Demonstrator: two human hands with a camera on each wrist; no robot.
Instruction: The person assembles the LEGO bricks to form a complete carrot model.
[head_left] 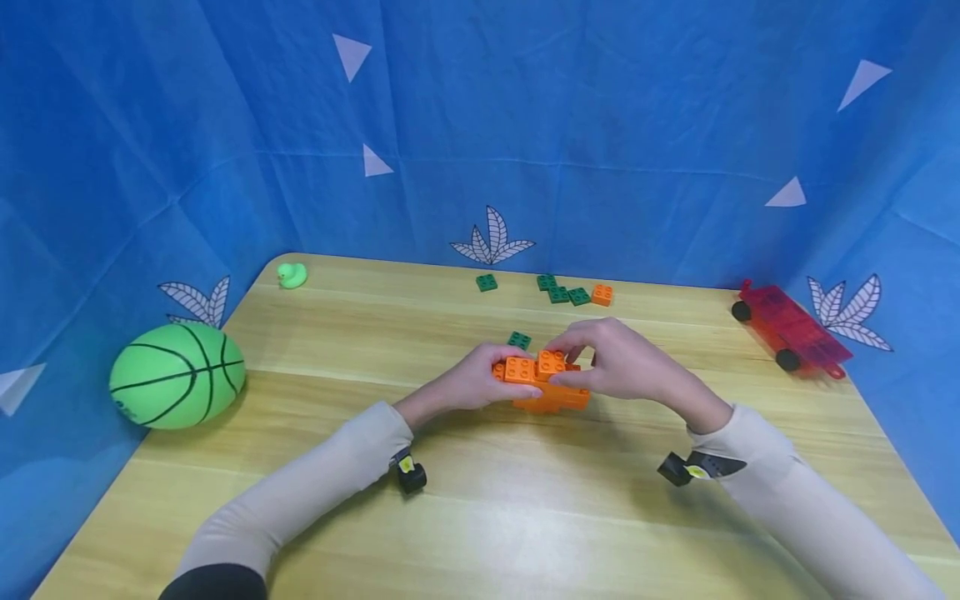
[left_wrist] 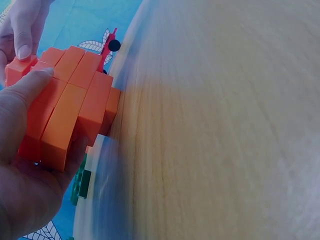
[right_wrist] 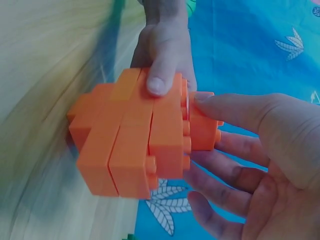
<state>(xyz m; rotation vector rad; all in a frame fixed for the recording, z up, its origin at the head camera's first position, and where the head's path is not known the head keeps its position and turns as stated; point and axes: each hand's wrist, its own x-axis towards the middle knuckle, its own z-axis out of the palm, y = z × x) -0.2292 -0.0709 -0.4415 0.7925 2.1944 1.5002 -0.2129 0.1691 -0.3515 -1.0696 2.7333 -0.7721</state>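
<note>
Left grip point(head_left: 483, 379) clamping studded orange blocks point(head_left: 551, 401), right grip point(head_left: 621, 360) pinching boxy brick point(head_left: 551, 364), woodgrain table point(head_left: 487, 517)

- Leaving room on the near desk point(head_left: 517, 542) between both sleeves point(head_left: 330, 468)
- Meeting the green ball point(head_left: 177, 377) at left, the red car point(head_left: 795, 327) at right
- Finding green bricks point(head_left: 558, 295), then blue curtain point(head_left: 480, 100), behind the orange blocks point(head_left: 553, 395)

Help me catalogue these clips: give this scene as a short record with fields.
left hand: grips the block stack
right hand: pinches an orange brick at the stack's studded top; whether fully seated, cannot tell
loose pieces: five green blocks, one spare orange block
left side: green ball, toy duck
right side: red toy car
surface: wooden table
backdrop: blue cloth
</note>
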